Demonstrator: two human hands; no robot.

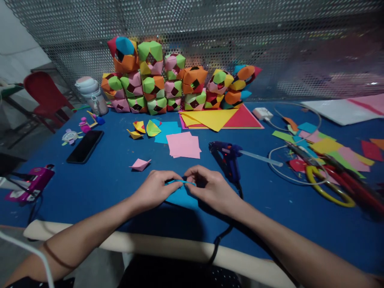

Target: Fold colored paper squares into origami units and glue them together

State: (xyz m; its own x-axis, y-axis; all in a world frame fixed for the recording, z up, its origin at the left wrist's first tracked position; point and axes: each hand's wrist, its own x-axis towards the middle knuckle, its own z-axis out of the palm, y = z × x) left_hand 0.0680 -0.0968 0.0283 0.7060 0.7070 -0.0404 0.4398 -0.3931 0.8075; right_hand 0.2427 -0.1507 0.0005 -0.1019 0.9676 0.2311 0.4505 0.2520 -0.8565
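A blue sheet of paper [184,197] is between my two hands, just above the blue table, its far edge curled over toward me. My left hand [159,185] pinches that edge between thumb and fingers on the left. On the right, my right hand [211,188] grips the same edge, thumb and fingers closed on it. Past my hands lie pink paper squares [183,145] and blue paper squares [168,131]. A small folded pink paper piece [140,164] rests beyond my left hand, with folded yellow and green pieces [153,128] farther back.
A glue gun [229,158] with its stick lies right of centre, its cord running to the front edge. Yellow-handled scissors [328,192] and paper scraps are at right. Stacked paper balls [154,86] stand at the back. A phone [86,147] and purple power socket [34,183] sit left.
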